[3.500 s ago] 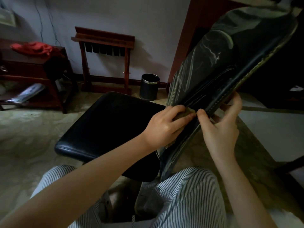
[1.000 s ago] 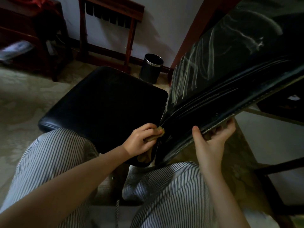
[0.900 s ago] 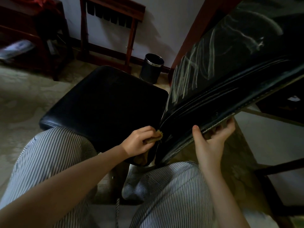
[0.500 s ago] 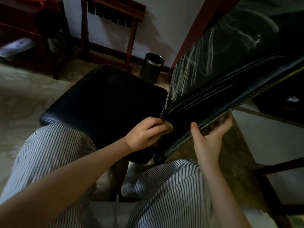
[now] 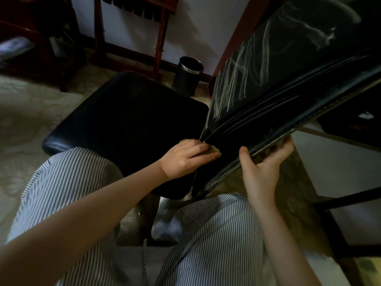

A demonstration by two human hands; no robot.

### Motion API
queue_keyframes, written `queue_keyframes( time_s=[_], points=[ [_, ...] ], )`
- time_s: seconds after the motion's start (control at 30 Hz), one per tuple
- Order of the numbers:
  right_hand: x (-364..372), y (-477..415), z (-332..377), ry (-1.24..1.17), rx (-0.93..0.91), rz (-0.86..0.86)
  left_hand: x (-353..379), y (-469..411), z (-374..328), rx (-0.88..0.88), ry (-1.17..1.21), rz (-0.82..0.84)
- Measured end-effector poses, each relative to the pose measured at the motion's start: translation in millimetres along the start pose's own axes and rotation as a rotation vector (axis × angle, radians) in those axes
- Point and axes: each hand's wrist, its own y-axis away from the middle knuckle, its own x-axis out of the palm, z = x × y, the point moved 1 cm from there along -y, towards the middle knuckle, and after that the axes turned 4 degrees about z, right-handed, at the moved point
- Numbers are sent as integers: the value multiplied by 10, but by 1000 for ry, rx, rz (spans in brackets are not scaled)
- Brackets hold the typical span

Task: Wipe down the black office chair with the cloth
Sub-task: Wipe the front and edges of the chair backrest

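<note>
A person's knees in blue-and-white striped trousers fill the bottom of the view, nearest the camera. Two bare forearms reach forward over them to a black office chair. The left hand holds a small yellowish-green cloth. Its fingers are curled and clamped on the cloth, pressing it against the lower edge of the backrest, close to where that meets the seat. Just to the right, the right hand grips the backrest's stitched rim, thumb on the near face and fingers wrapped behind. The glossy backrest leans away to the upper right, streaked with pale smears. The padded seat spreads left of the hands. Beyond it, a dark round waste bin with a silver rim stands on the pale patterned floor by a white wall, beside a dark wooden rack.
</note>
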Motion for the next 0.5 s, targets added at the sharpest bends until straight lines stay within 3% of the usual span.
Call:
queue_keyframes(
  time_s=[0.27,0.5],
  points=[
    [0,7,31,2,22,6,160,347,-38,3,7,113],
    [-26,-3,62,-7,29,14,381,708,-198,-95,53,317]
  ],
)
